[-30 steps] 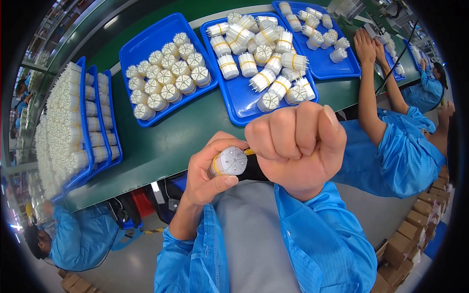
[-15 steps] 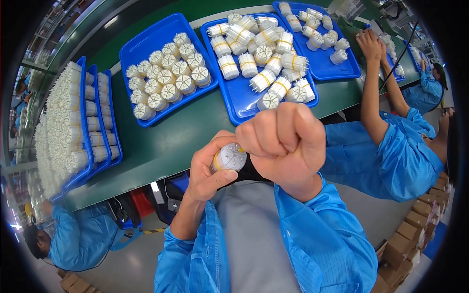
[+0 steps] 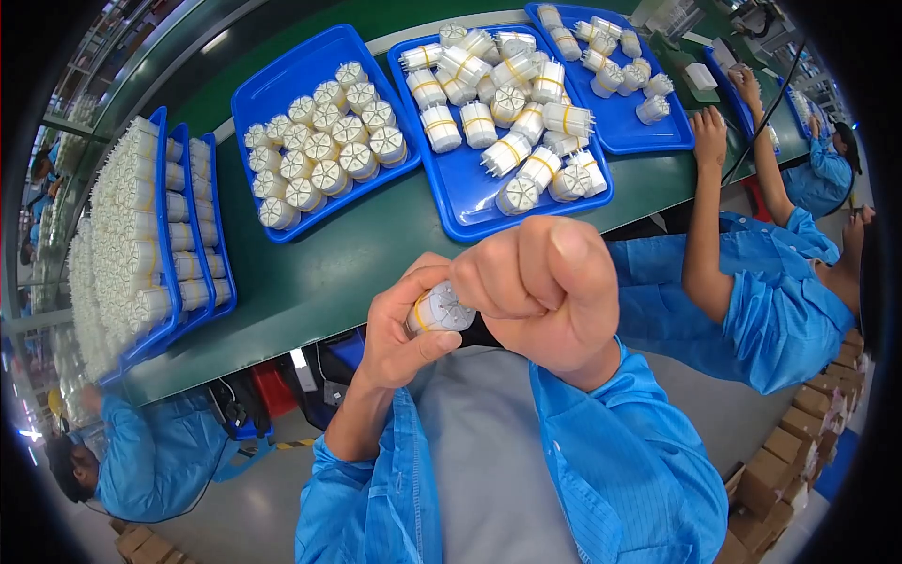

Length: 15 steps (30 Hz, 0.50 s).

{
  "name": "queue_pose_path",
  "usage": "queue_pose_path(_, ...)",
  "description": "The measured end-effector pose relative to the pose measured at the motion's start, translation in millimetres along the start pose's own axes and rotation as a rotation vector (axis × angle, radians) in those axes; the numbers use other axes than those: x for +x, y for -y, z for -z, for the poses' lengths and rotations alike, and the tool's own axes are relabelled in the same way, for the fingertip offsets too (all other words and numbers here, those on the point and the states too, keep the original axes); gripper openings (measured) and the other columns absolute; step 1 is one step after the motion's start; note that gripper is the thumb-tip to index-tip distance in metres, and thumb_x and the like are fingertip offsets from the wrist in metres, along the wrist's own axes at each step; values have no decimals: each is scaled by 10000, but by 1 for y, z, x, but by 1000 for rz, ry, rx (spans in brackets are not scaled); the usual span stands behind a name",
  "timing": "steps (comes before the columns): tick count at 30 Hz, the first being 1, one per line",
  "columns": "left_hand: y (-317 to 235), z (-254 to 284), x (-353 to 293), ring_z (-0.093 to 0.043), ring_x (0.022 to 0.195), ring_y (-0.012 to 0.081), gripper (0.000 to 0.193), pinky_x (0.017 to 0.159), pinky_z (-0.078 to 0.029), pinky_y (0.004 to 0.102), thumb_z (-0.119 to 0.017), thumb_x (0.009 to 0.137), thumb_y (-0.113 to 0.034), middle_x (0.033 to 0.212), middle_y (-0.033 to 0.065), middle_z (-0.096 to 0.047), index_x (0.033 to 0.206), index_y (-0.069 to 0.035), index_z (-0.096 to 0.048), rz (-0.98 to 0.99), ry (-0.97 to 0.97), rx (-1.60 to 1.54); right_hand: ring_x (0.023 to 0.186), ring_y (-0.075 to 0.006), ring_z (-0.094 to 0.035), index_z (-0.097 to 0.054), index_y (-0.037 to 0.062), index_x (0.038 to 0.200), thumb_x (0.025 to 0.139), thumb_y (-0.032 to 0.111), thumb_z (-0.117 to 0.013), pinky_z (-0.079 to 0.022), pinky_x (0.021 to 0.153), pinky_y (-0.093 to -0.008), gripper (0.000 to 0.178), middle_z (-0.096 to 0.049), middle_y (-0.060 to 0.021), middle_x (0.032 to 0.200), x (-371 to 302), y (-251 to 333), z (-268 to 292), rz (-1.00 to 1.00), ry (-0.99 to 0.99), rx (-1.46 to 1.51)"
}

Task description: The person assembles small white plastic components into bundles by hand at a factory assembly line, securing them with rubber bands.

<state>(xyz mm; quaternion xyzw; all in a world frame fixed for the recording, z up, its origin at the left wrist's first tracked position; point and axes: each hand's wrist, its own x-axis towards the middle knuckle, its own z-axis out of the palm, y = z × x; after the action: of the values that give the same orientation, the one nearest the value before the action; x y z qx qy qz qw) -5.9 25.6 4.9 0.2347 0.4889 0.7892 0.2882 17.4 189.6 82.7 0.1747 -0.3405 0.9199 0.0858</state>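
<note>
My left hand (image 3: 387, 329) is wrapped round a white cylindrical bundle (image 3: 436, 312) with a yellow band. The bundle's round end, split into wedge-like segments, faces up. My right hand (image 3: 550, 301) is a closed fist, its curled fingers over the right side of that end. Whatever the fist may grip is hidden behind the fingers. Beyond the hands, a blue tray (image 3: 460, 214) carries many similar banded bundles lying in a loose heap. To its left, another blue tray (image 3: 258, 80) holds bundles standing upright in rows.
Stacked blue trays (image 3: 171, 235) packed with white bundles stand at the left on the green table (image 3: 282, 301). A third tray (image 3: 648, 139) lies at the back right. A co-worker's hands (image 3: 709, 136) are over the table's right side, near a white block (image 3: 699, 77).
My right fist has come down slightly and covers more of the bundle's end. My left hand stays nearly still. The co-worker's hands have moved apart, one reaching farther across.
</note>
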Motion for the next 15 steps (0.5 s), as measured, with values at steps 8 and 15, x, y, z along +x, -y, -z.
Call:
queue_pose_path(8,-8,13,9,-527,891,133,590,773,-413,246,-695,794,-294,1060,76,-530,1251,32,-514,-9,-61,60,453,-113,-256,-326,128,636,1025,316,-294,-260,478,-291,433,-330,20,535,10,-5,17,203,-113,231)
queue_pose_path(15,-79,77,55,-568,918,141,407,731,-464,260,-596,892,-162,1110,96,-571,1243,-4,-462,-266,-467,499,443,-90,-243,-331,108,584,1005,279,-382,-199,437,-270,457,-320,18,504,-26,-36,57,-142,-183,-78)
